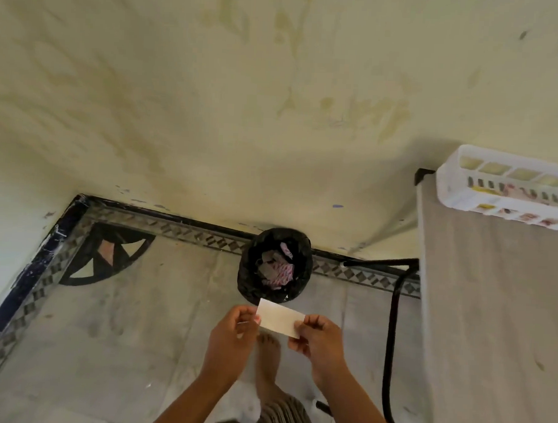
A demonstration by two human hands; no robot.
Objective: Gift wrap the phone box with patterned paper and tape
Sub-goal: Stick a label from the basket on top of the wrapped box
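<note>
Both hands, left hand (234, 329) and right hand (318, 336), pinch the slip (279, 318) by its ends above the bin (275, 265); it looks light, floppy, best held at edges.

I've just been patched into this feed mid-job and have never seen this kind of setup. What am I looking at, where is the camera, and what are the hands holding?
There is no machine here: a person is working with bare hands. The single picture comes from a camera worn on their head, looking forward and down, so the arms enter from the bottom edge.

The left hand and the right hand each pinch one end of a small white rectangular piece of paper with their fingers, holding it above a round bin lined with a black plastic bag, which stands on the tiled floor by the wall and has crumpled patterned paper scraps inside.

At the right is a grey table top with a white slotted plastic basket on its far end. The phone box is not in view.
</note>
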